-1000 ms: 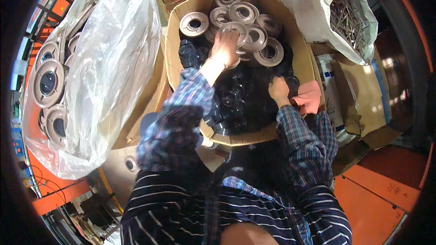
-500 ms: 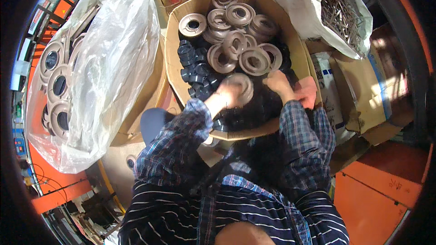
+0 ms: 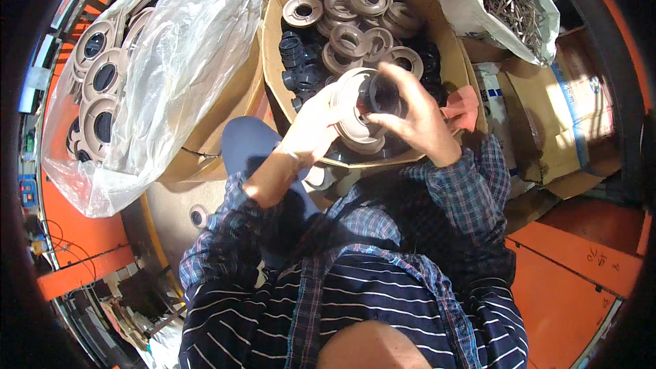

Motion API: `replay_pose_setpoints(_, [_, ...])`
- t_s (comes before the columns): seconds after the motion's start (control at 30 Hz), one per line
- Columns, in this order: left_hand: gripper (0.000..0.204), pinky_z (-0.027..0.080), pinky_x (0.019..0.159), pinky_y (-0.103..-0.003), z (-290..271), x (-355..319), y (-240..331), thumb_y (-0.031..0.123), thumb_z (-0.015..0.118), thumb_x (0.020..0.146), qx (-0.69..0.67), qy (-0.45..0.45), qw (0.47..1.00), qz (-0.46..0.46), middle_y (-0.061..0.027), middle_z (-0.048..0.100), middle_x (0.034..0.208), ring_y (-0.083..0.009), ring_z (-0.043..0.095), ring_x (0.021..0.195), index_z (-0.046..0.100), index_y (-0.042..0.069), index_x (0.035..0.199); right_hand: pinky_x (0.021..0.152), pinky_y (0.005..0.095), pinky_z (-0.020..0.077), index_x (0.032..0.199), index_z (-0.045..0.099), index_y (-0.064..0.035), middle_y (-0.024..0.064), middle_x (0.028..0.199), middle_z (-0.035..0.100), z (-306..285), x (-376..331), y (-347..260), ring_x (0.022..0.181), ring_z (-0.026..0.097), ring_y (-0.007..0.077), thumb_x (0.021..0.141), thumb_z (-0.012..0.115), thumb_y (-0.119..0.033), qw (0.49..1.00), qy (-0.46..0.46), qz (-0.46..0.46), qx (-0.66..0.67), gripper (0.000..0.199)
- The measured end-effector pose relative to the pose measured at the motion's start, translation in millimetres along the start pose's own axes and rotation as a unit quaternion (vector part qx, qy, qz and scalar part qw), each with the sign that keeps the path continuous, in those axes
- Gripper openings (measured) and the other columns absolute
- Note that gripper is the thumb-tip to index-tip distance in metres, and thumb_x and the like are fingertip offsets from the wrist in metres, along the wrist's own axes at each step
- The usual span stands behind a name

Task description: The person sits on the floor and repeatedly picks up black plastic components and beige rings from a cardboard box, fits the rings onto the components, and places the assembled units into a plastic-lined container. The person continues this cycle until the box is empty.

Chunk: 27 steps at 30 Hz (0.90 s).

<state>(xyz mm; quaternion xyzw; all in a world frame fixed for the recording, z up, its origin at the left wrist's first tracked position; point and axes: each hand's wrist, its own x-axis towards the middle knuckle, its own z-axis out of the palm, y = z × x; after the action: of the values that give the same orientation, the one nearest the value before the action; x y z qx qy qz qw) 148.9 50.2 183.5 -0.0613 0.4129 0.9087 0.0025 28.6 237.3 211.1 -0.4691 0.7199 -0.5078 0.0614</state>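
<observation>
Grip of left hand [image 3: 311, 125], partly hidden, clamps a beige ring [image 3: 349, 101]; right hand [image 3: 422, 124] pinches a black collar [image 3: 385, 95], whose seating against the ring is unclear.

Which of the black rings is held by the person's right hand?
The black ring in the right hand, close by the beige ring that the left hand holds. Other loose black rings lie heaped in the cardboard box.

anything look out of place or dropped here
Possibly: a small ring-like piece lies alone on the pale surface near the left sleeve, apart from the beige rings piled in the carton, so it may have been dropped. Nothing looks clearly spilled or damaged.
</observation>
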Motion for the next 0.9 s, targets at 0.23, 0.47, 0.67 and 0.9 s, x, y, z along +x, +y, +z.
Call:
replay_pose_setpoints(0.23, [0.054,0.043,0.105,-0.03,30,-15,-9,0.005,0.061,0.094,0.148,0.105,0.973,0.142,-0.0117,0.054,0.139,-0.0179,0.054,0.124,0.041,-0.004,0.144,0.102,0.0404,0.0451,0.135,0.051,-0.0028,0.0203,0.131,0.053,31,-7,4,0.12,0.055,0.0332,0.076,0.082,-0.02,0.999,0.044,-0.023,0.013,0.068])
replay_pose_setpoints(0.47, [0.058,0.041,0.11,-0.039,20,-8,-35,0.009,0.067,0.091,0.554,0.025,0.799,0.232,-0.0256,0.05,0.142,-0.0337,0.052,0.132,0.044,-0.003,0.143,0.068,0.0245,0.0545,0.122,0.057,-0.0066,0.0049,0.107,0.067,42,-7,27,0.081,0.067,0.0111,0.102,0.047,-0.054,0.69,0.089,0.413,0.588,0.053])
replay_pose_setpoints(0.67, [0.054,0.039,0.108,-0.032,9,-5,-27,0.009,0.061,0.096,0.19,0.138,0.969,0.077,-0.012,0.055,0.137,-0.0158,0.052,0.125,0.041,-0.003,0.145,0.089,0.0368,0.0518,0.129,0.053,-0.0007,0.0201,0.119,0.061,27,-10,21,0.1,0.067,0.0278,0.084,0.076,-0.04,0.997,0.063,0.039,-0.022,0.064])
replay_pose_setpoints(0.9, [0.055,0.042,0.109,-0.037,28,-18,-27,0.004,0.065,0.092,0.527,0.058,0.818,0.221,-0.0239,0.05,0.143,-0.0308,0.052,0.132,0.044,-0.005,0.142,0.049,0.0283,0.0524,0.118,0.057,-0.0057,0.0078,0.095,0.068,55,-12,28,0.063,0.067,0.0201,0.1,0.05,-0.045,0.868,0.1,0.333,0.355,0.044])
